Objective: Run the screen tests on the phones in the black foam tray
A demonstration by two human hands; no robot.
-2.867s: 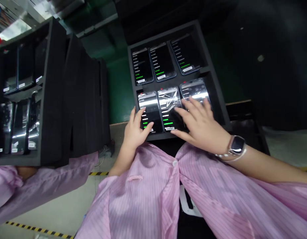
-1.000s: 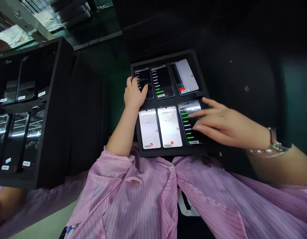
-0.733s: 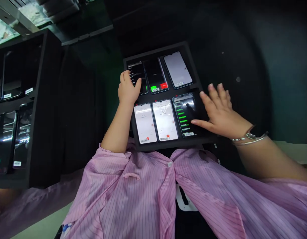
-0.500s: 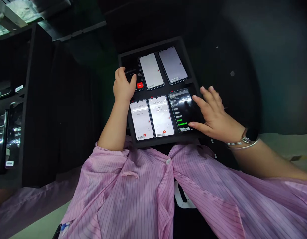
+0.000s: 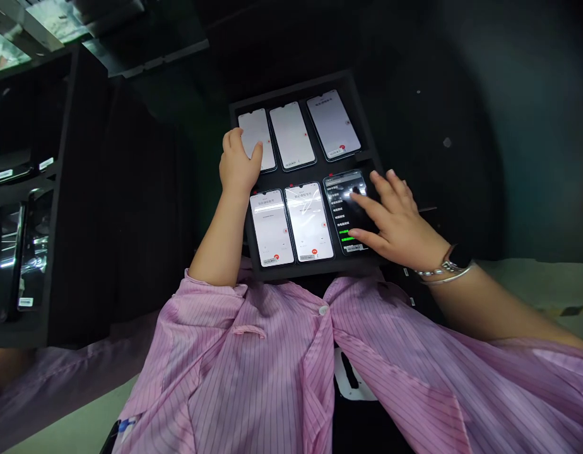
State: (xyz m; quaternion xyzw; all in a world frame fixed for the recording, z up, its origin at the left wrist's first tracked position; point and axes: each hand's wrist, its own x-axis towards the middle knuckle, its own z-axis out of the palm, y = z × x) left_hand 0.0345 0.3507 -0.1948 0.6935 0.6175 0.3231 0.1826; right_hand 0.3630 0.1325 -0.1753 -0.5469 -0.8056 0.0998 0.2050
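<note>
A black tray (image 5: pixel 298 273) lies in front of me with several phones set in two rows. My left hand (image 5: pixel 239 161) is at its left edge, thumb held apart from the fingers, over the lower part of the white-screened upper-left phone (image 5: pixel 257 131). My right hand (image 5: pixel 398 221) has its fingers spread. Its index finger and thumb reach over the lower-right phone (image 5: pixel 346 211), which shows a dark list with green lines. Whether the fingertips touch the glass I cannot tell. Beside it are the lower-middle phone (image 5: pixel 310 221) and lower-left phone (image 5: pixel 272 227), both with bright screens and red round buttons.
The upper-middle phone (image 5: pixel 293 135) and upper-right phone (image 5: pixel 334 126) are lit white or grey. To the left stands a black rack (image 5: pixel 76 202) holding several dark phones. Another person's arm (image 5: pixel 7 366) shows at the lower left.
My right hand has moved left over the dark-screened phone. The upper-left phone's screen has turned from dark with a red box to white. Text and a red button now show on the upper-right phone.
</note>
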